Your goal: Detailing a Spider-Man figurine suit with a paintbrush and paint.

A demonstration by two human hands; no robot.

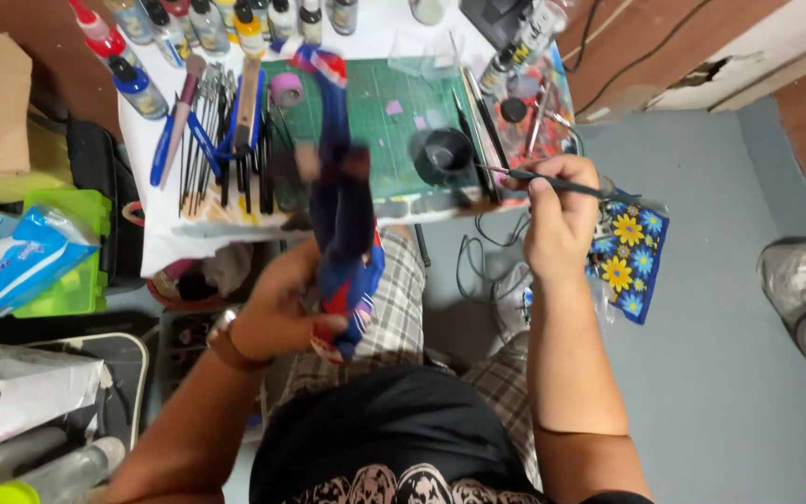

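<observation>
My left hand [277, 308] grips a blue and red painted figure [342, 210] by its lower end and holds it upright over my lap; the figure is blurred. In my right hand [557, 215] is a thin black paintbrush [552, 181], pinched between the fingers, its tip pointing left toward the table's front edge. The two hands are apart, the brush tip roughly level with the figure's middle. A small white table [156, 238] with a green cutting mat [394, 121] stands in front of me.
Several brushes and tools [226, 140] lie on the table's left, paint bottles [188, 28] line its far edge, and a black cup [445, 152] sits on the mat beside a paint-stained palette [534, 112]. A flowered blue cloth [627, 257] lies at right, a green box [72, 252] at left.
</observation>
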